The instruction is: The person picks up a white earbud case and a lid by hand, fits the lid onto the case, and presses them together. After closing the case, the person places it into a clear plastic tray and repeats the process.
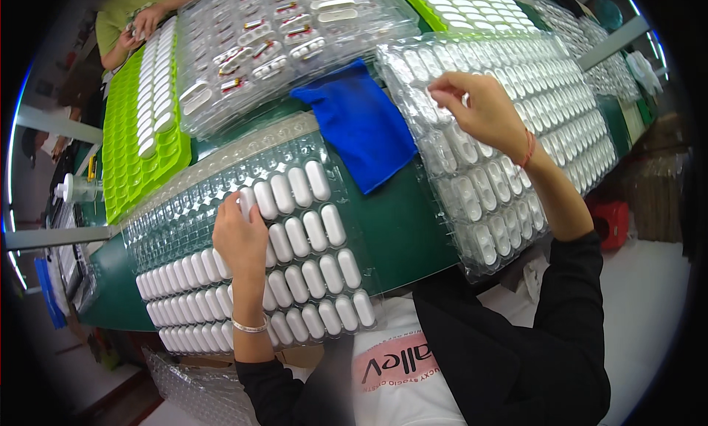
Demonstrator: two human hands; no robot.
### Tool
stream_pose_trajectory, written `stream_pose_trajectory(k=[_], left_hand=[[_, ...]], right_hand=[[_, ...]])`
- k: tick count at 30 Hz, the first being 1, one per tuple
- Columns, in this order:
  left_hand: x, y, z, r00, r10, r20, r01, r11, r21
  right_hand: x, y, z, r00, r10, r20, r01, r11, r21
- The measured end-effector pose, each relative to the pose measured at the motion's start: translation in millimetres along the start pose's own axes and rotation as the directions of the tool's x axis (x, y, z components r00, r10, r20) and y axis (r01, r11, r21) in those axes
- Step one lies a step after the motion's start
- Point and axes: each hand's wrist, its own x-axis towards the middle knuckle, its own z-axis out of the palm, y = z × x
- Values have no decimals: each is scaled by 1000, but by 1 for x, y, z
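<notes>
My left hand [242,238] is over a clear blister tray [199,168] at the left, thumb and fingers closed round a white oval piece [247,199] at the end of its upper row. Several rows of the same smooth white pieces [298,236] fill the tray's nearer part, while farther pockets hold none. My right hand [483,109] hovers over a second clear tray [457,238] at the right, its fingers curled and pinched. Whatever those fingertips may hold is hidden. Hollow white oval shells [483,243] lie in rows in that right tray.
A blue cloth [365,127] lies between the trays on the green table [402,230]. Farther back are a clear tray [280,39] of small parts with red pieces and a lime-green tray [125,142] of white pieces. Another person's hands [147,20] work at the far left.
</notes>
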Motion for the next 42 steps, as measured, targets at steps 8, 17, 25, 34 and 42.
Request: stream_pose_trajectory(k=[8, 17, 25, 34, 42], left_hand=[[-63, 78, -67, 947, 139, -290, -237, 912, -335], [-106, 107, -51, 999, -40, 26, 42, 479, -877], [-101, 117, -51, 967, 134, 215, 223, -41, -974], [-114, 119, -42, 935, 345, 84, 103, -37, -994], [-126, 104, -37, 881, 274, 385, 455, -267, -850]], right_hand=[[-79, 6, -6, 976, 211, -47, -215, 921, -326], [-76, 23, 3, 995, 27, -97, -45, 980, -195], [-116, -70, 10, 947, 13, 320, -247, 666, 704], [-127, -87, 38, 928, 76, 365, -364, 404, 839], [-132, -94, 50, 885, 106, 453, -464, 110, 879]])
